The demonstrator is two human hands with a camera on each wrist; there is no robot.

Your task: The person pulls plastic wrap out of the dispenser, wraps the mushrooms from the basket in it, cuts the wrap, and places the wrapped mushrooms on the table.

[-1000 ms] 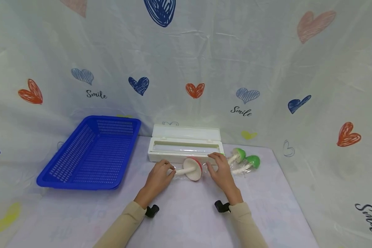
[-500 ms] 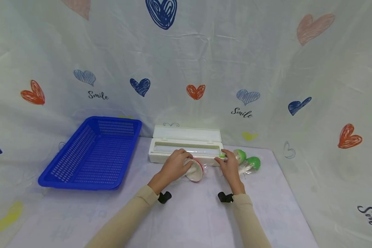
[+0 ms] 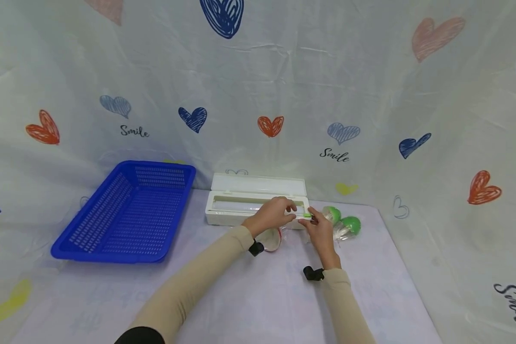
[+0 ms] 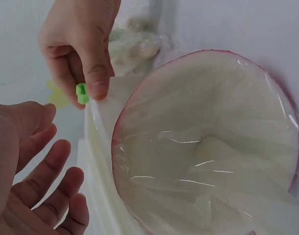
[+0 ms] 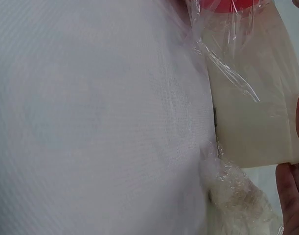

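A white cling film dispenser [image 3: 223, 218] stands with its lid raised at the back of the table. My right hand [image 3: 321, 236] grips its right end, thumb on the front wall, fingers beside the small green slide cutter [image 4: 82, 93]. Loosely curled and holding nothing, my left hand [image 3: 274, 212] is over the dispenser's right half, its fingertips close to that cutter. Below it lies a toy mushroom [image 4: 208, 137] with a red-edged cap, covered by clear film that runs to the dispenser. My left wrist partly hides this mushroom in the head view.
Two green-capped toy mushrooms in film, one behind [image 3: 333, 214] and one in front [image 3: 351, 225], lie right of my right hand. A blue plastic basket [image 3: 112, 261] stands at the left. A heart-printed sheet [image 3: 370, 95] hangs behind the table.
My left hand has moved right, from the mushroom's stem across to the green cutter. My right hand has shifted slightly right and taken hold of the dispenser's end.
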